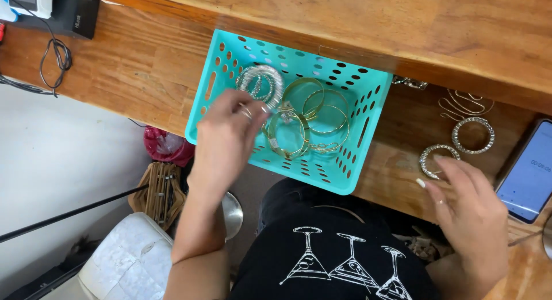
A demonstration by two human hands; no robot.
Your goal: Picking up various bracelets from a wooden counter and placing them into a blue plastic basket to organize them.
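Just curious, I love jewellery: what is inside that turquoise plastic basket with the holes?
Inside the turquoise perforated plastic basket lie several thin gold metal bangles and a silver sparkly bracelet. The left hand reaches in and covers part of the basket floor, so anything beneath it is hidden.

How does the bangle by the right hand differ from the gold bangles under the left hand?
The sparkly silver bangle lies alone on the wooden counter; the gold bangles sit piled in the teal basket. The silver one looks stone-studded, the gold ones plain and smooth. The right hand just reaches the silver one; the left hand reaches into the basket over the gold ones. Both are round bangles.
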